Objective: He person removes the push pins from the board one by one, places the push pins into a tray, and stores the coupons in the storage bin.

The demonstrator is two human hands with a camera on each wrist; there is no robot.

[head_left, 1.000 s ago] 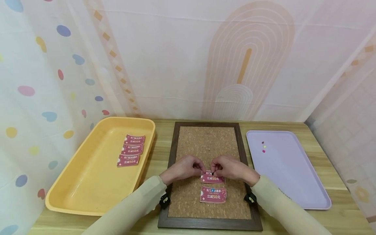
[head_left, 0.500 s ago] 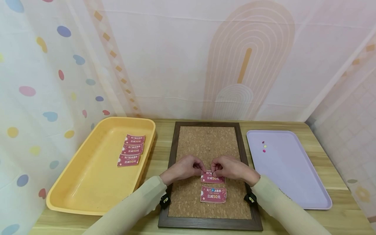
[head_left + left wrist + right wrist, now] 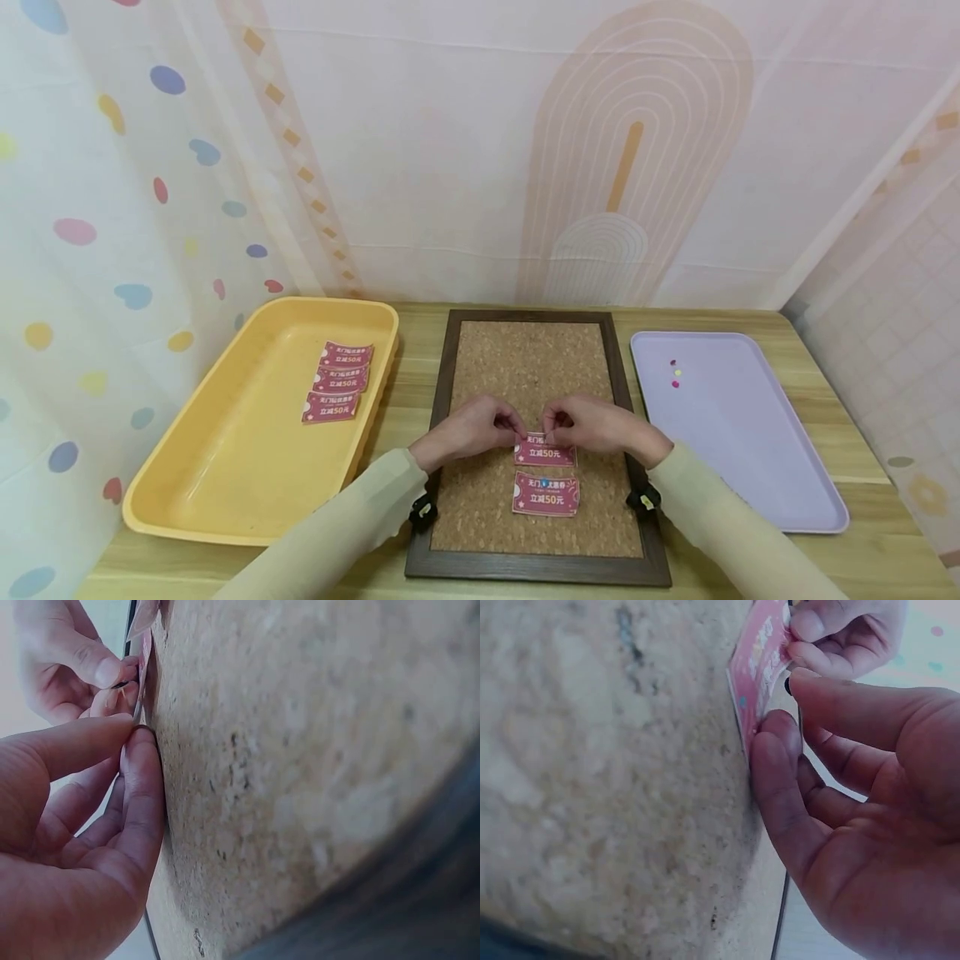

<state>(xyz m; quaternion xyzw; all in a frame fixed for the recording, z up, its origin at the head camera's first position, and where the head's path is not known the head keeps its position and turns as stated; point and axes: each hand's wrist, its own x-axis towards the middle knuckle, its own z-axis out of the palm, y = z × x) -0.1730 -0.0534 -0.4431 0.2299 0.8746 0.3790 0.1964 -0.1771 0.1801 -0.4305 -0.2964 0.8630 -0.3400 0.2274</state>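
While one pinned coupon is lying lower-centre and three coupons waiting frame-left, the left hand is pinching another coupon, the right hand a pushpin.

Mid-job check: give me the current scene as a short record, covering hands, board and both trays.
left hand: pinches the upper coupon near its top left corner
right hand: holds a small black piece by the upper coupon's top edge
corkboard: bears two coupons, one above the other
lower coupon: blue pin near its top middle
yellow tray: three red coupons
purple tray: three small pieces, two pinkish, one yellow
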